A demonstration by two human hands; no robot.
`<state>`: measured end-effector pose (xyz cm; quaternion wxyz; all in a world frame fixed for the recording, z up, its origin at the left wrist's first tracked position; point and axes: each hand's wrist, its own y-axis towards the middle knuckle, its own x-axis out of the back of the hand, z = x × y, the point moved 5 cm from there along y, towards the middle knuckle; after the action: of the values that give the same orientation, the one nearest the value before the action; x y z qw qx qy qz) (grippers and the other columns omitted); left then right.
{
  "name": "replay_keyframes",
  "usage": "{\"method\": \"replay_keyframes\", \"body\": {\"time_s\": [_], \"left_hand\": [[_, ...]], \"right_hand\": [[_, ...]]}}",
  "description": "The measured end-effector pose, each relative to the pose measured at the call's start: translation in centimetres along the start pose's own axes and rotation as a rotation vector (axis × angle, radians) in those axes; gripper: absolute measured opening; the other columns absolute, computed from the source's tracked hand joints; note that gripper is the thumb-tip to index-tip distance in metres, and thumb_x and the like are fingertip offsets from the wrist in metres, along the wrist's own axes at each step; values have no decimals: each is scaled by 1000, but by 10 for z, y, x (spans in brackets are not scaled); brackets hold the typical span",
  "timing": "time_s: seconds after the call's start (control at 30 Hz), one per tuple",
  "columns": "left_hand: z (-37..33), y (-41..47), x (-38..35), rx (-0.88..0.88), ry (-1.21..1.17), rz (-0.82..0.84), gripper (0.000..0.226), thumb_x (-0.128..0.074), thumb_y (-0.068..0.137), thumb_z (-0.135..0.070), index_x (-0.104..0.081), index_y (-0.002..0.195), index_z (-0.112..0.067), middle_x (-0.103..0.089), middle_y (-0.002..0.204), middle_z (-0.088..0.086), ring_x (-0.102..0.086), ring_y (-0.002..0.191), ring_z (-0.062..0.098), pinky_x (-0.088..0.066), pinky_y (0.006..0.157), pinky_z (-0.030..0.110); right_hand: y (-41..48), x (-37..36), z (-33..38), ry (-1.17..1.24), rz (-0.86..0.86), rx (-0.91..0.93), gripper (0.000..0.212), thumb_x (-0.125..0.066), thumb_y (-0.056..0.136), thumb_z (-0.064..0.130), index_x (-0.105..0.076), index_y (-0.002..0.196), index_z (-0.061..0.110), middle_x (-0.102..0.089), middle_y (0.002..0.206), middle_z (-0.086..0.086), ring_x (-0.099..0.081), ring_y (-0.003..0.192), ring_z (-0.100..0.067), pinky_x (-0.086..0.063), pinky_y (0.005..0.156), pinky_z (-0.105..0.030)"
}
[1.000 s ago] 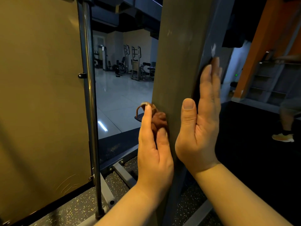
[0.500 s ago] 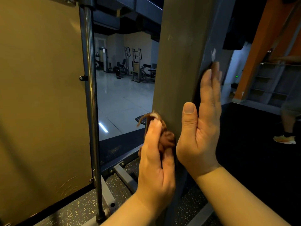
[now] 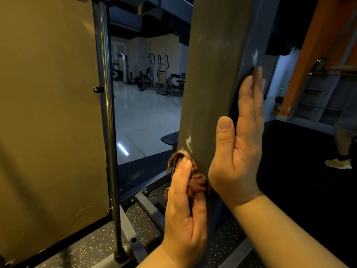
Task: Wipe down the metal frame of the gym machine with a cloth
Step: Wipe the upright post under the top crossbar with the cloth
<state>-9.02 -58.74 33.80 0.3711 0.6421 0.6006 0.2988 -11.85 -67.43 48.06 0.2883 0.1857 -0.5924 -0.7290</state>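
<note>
Low on the grey metal upright [image 3: 212,74] of the gym machine, a bunched brown cloth [image 3: 196,183] is pressed against the post's left edge, just under a pair of pale scuff marks [image 3: 189,143] on its front face. The left hand [image 3: 185,215] holds the cloth. Its fingers are curled around the wad, the forefinger lies over the cloth's upper fold, and the thumb is tucked in below against the post. A loop of cloth sticks out above the fingertips.

Just beside it, on the other side of the same upright, the right hand [image 3: 237,151] lies flat. Its fingers are straight and close together, pointing up along the post's right face, and its thumb is stretched up along the front face. It grips nothing and only rests on the metal. Another white scuff [image 3: 255,57] shows on the right face just above the fingertips.

Left of the post stands a chrome rod [image 3: 105,93], running from the top of the view down to the base, with a tan panel [image 3: 48,113] beside it. Grey base bars [image 3: 148,206] cross the speckled rubber floor [image 3: 92,240] between the rod and the post. A black ribbed foot plate [image 3: 171,138] peeks out from behind the post's left edge.

Farther back, across a glossy tiled floor, stand other gym machines [image 3: 162,74]. At the right edge of the view are an orange column [image 3: 313,55] and another person's leg with a yellow shoe [image 3: 338,163] on the dark flooring.
</note>
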Motion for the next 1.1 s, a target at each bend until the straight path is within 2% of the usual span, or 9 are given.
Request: {"method": "replay_keyframes", "body": {"time_s": [0.2,0.33,0.43,0.53,0.67,0.77,0.87,0.97,1.1], "left_hand": [[-11,44,3,11,-59,-23,57,-44,106,-23,-30,161,-11,-36,166,3,-39,151,26,-36,120,53],[-17,48,-2,180,-174,-142,59,-48,106,-24,-26,160,-33,-43,161,-5,-43,148,14,-40,120,44],[-13,14,-7,269,-212,-208,54,-53,102,-33,-36,152,-42,-46,157,-13,-46,145,11,-43,118,39],[-15,12,-5,294,-187,-277,50,-55,99,-40,-45,147,-34,-47,158,-6,-44,147,15,-42,120,47],[-28,63,-5,340,-251,-310,31,-55,107,-20,-49,136,-29,-56,144,-5,-53,134,1,-45,115,32],[-33,70,-2,257,-246,-242,39,-59,103,-21,-51,141,-21,-53,152,-2,-48,144,10,-41,120,38],[-13,41,4,152,-195,-181,46,-61,101,-31,-51,146,-28,-50,156,5,-46,147,24,-39,121,50],[4,25,7,200,-172,-219,49,-59,99,-37,-49,147,-35,-48,157,0,-43,149,20,-38,121,48],[-7,60,2,253,-200,-270,44,-55,102,-33,-48,144,-26,-49,156,-1,-43,147,11,-39,121,43]], "right_hand": [[0,1,0,-6,-4,7,54,-39,104,6,-21,154,-7,-16,165,-27,-10,157,-37,-13,128,-46],[1,0,0,-9,-3,7,54,-39,104,6,-22,153,-9,-17,164,-29,-11,157,-39,-13,128,-45],[0,1,0,-2,-3,3,54,-39,104,5,-23,153,-10,-17,164,-28,-10,157,-38,-12,128,-44],[0,0,0,-3,-1,-1,54,-39,104,5,-23,153,-10,-16,165,-26,-10,157,-36,-12,128,-45],[1,1,0,-21,5,-1,55,-39,104,5,-22,154,-9,-16,165,-26,-10,157,-37,-12,128,-46],[0,1,0,-28,3,-3,54,-39,104,6,-22,154,-8,-16,165,-27,-11,157,-37,-13,128,-46],[0,1,0,-22,-2,4,54,-39,104,5,-22,153,-9,-17,164,-29,-11,157,-39,-13,128,-45],[-1,1,0,-14,-2,7,54,-38,104,6,-22,153,-7,-17,164,-27,-11,157,-39,-13,128,-45],[0,0,0,-18,-2,7,54,-38,104,6,-21,154,-7,-16,165,-25,-10,157,-38,-13,128,-46]]}}
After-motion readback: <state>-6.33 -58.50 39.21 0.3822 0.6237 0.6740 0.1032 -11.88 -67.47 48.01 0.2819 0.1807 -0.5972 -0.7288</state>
